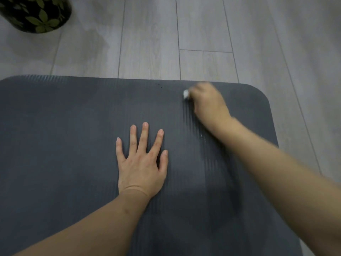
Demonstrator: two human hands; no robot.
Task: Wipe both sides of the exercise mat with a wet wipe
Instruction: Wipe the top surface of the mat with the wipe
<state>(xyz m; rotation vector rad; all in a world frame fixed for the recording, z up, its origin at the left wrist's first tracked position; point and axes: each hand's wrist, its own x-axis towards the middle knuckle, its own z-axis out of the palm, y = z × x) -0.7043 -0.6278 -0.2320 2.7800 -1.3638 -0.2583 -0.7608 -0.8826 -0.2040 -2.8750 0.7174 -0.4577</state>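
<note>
A dark grey ribbed exercise mat [64,135] lies flat on the floor and fills most of the view. My left hand [142,159] lies flat on the mat near its middle, fingers spread and straight. Near the mat's far right corner, my right hand [208,102] is blurred and curled around a small white wet wipe [186,94], of which only a bit sticks out at the left of the fist. The wipe presses on the mat close to its far edge.
Pale grey wooden floorboards [166,43] run beyond the mat and along its right side. A round black object with a green leaf pattern [36,13] stands on the floor at the far left.
</note>
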